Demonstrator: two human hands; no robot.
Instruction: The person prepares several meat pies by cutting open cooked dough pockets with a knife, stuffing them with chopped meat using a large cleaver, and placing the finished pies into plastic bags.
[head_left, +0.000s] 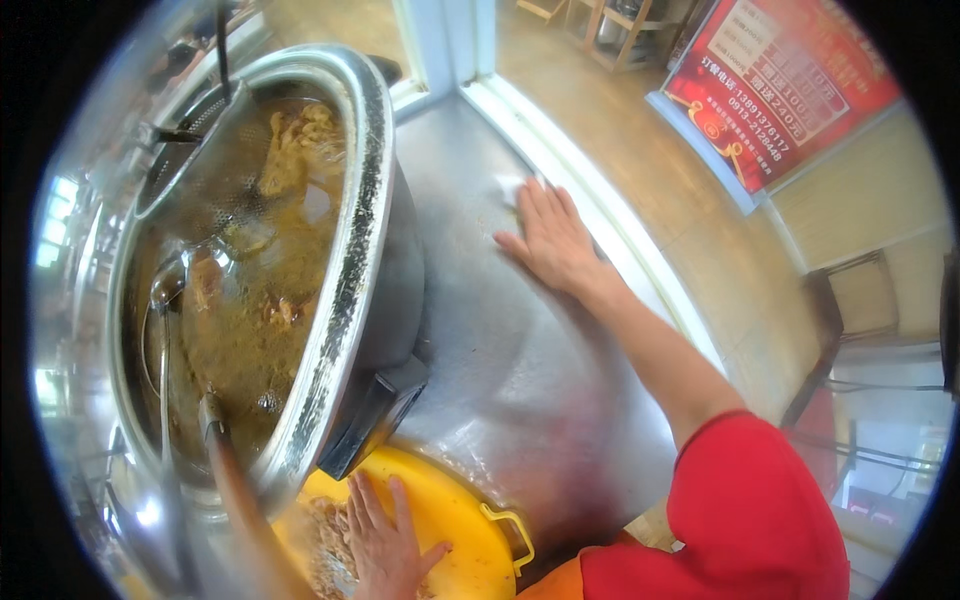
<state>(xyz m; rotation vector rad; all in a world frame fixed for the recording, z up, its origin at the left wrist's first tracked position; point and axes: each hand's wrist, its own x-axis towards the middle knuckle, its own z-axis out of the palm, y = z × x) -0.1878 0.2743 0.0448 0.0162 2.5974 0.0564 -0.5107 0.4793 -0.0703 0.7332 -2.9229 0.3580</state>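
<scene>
My right hand (551, 232) lies flat on a stainless-steel counter (480, 330), with a white wipe (511, 189), paper or cloth, partly showing under its fingertips. My left hand (386, 547) rests with fingers spread on a yellow plastic cutting board (465, 551) that has a side handle, and holds nothing. Chopped brown meat (324, 536) lies on the board beside and partly behind that hand. A large steel-rimmed pot (360, 247) of brown broth stands left of the counter. Pieces of meat (307, 142) show in its liquid.
A perforated strainer (202, 161), a ladle (166, 289) and a wooden-handled tool (232, 472) stand in the pot. A dark control box (375, 416) juts from its base. White framing (600, 202) edges the counter. Beyond are a red poster (780, 97) with writing and a chair (847, 307).
</scene>
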